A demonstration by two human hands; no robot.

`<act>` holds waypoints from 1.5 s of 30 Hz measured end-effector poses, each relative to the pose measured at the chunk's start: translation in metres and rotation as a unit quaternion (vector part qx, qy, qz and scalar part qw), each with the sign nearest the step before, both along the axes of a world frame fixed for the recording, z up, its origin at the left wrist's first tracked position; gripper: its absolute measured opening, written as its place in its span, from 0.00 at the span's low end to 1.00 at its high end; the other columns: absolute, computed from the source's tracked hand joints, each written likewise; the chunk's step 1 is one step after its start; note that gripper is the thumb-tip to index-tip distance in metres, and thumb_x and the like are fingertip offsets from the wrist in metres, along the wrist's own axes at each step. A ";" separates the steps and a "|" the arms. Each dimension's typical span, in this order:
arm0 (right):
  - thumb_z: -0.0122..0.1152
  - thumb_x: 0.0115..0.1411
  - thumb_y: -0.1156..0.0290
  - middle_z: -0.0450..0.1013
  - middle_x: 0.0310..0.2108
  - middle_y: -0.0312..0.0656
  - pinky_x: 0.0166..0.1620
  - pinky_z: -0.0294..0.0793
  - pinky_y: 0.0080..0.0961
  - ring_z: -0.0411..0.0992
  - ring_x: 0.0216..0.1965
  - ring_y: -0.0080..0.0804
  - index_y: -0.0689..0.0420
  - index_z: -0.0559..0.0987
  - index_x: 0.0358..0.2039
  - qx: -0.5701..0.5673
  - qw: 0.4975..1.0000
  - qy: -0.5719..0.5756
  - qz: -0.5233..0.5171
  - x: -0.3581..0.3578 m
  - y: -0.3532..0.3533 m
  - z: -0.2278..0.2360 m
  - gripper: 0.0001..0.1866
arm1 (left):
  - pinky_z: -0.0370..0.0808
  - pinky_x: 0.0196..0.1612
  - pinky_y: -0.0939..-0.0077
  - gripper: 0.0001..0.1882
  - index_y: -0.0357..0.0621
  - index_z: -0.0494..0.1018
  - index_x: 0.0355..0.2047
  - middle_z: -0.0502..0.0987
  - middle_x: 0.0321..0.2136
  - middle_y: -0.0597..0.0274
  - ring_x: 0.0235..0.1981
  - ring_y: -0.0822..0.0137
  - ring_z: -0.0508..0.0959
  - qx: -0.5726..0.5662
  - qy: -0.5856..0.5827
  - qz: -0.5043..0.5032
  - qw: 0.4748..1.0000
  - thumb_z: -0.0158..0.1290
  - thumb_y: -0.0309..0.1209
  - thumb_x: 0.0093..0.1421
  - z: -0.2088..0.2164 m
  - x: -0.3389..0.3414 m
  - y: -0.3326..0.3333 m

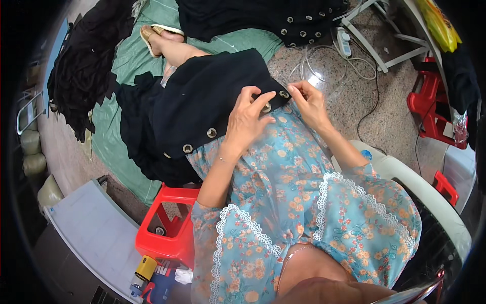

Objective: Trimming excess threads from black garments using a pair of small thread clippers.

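Observation:
A black garment (212, 86) lies spread across my lap over a blue floral dress, with a row of large metal-rimmed buttons or eyelets (211, 133) along its near edge. My left hand (245, 119) is above this edge, its fingers bent and thumb apart, close to one of the round pieces (267, 107). At the right end of the edge is my right hand (310, 105), thumb and forefinger pinched together beside the last round piece (284, 94). Whatever is between those fingertips is too small to make out.
A dark cloth heap (86, 66) lies at left, and another black garment (228, 20) on the green sheet (129, 109). Red stools (164, 243) stand lower left and at right (430, 104). A power strip (344, 43) with cables lies near a grey metal frame (364, 45).

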State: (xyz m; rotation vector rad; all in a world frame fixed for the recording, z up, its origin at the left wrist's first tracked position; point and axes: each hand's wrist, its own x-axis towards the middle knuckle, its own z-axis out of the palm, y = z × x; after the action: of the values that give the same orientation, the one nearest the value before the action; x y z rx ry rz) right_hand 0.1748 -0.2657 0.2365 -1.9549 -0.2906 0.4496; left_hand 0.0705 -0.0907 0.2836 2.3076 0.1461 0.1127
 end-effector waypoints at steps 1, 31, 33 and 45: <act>0.60 0.65 0.64 0.74 0.24 0.32 0.30 0.68 0.19 0.68 0.26 0.16 0.62 0.80 0.38 0.009 1.000 0.017 0.008 -0.003 0.000 0.001 0.13 | 0.76 0.37 0.69 0.26 0.48 0.78 0.49 0.70 0.44 0.57 0.36 0.63 0.75 -0.043 0.016 0.006 0.999 0.66 0.25 0.47 -0.001 -0.003 0.004; 0.63 0.60 0.62 0.70 0.29 0.38 0.25 0.73 0.34 0.75 0.25 0.39 0.54 0.78 0.38 -0.063 0.910 -0.313 0.264 -0.015 0.006 0.028 0.10 | 0.73 0.30 0.74 0.04 0.36 0.76 0.28 0.74 0.25 0.59 0.23 0.66 0.76 -0.158 0.041 0.166 0.973 0.60 0.23 0.56 -0.014 -0.015 0.000; 0.63 0.60 0.62 0.70 0.29 0.38 0.25 0.73 0.35 0.75 0.25 0.39 0.54 0.78 0.38 -0.065 0.906 -0.320 0.268 -0.017 0.008 0.024 0.10 | 0.73 0.30 0.75 0.03 0.35 0.75 0.28 0.74 0.25 0.59 0.23 0.67 0.75 -0.179 0.035 0.168 0.969 0.59 0.22 0.56 -0.019 -0.015 0.000; 0.60 0.65 0.65 0.76 0.26 0.35 0.32 0.73 0.21 0.73 0.28 0.18 0.60 0.79 0.39 0.037 0.997 -0.036 -0.064 -0.002 0.005 0.004 0.11 | 0.72 0.31 0.63 0.15 0.39 0.76 0.29 0.72 0.30 0.58 0.29 0.57 0.76 -0.065 -0.043 0.021 0.997 0.69 0.33 0.47 0.009 -0.007 -0.004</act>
State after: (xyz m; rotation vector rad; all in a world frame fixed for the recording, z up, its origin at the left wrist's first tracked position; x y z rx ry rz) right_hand 0.1732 -0.2608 0.2406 -1.9066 -0.2247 0.2813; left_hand 0.0637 -0.0943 0.2922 2.1665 0.1540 0.2177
